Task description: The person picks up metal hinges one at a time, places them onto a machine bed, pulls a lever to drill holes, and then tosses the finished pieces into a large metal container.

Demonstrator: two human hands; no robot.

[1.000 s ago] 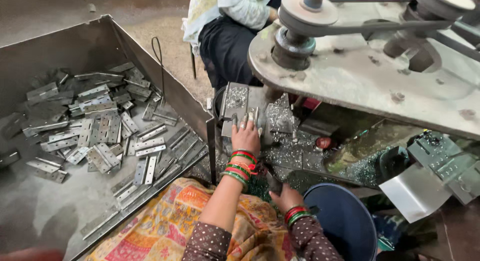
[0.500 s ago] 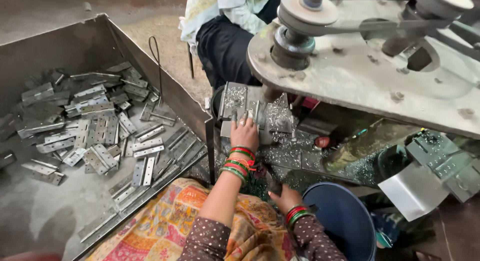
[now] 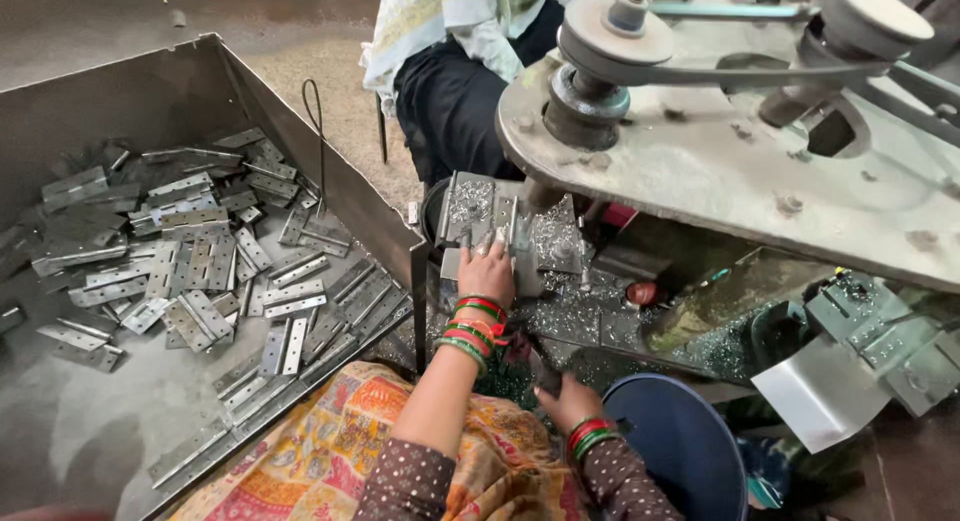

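Dozens of flat grey metal hinges (image 3: 200,261), too many to count exactly, lie heaped in one large open steel bin (image 3: 130,101), left of the single drilling fixture (image 3: 500,221). On that fixture the left hand (image 3: 487,271) presses down, fingers curled over a metal piece. Below the fixture, the right hand (image 3: 568,399) sits closed around a dark lever; its grip is partly hidden. Metal shavings cover the fixture's bed. One blue tub (image 3: 680,441) stands right of that hand. Above the fixture sit two belt pulleys (image 3: 615,31). Behind it sits another person (image 3: 450,71) on a gritty concrete floor.
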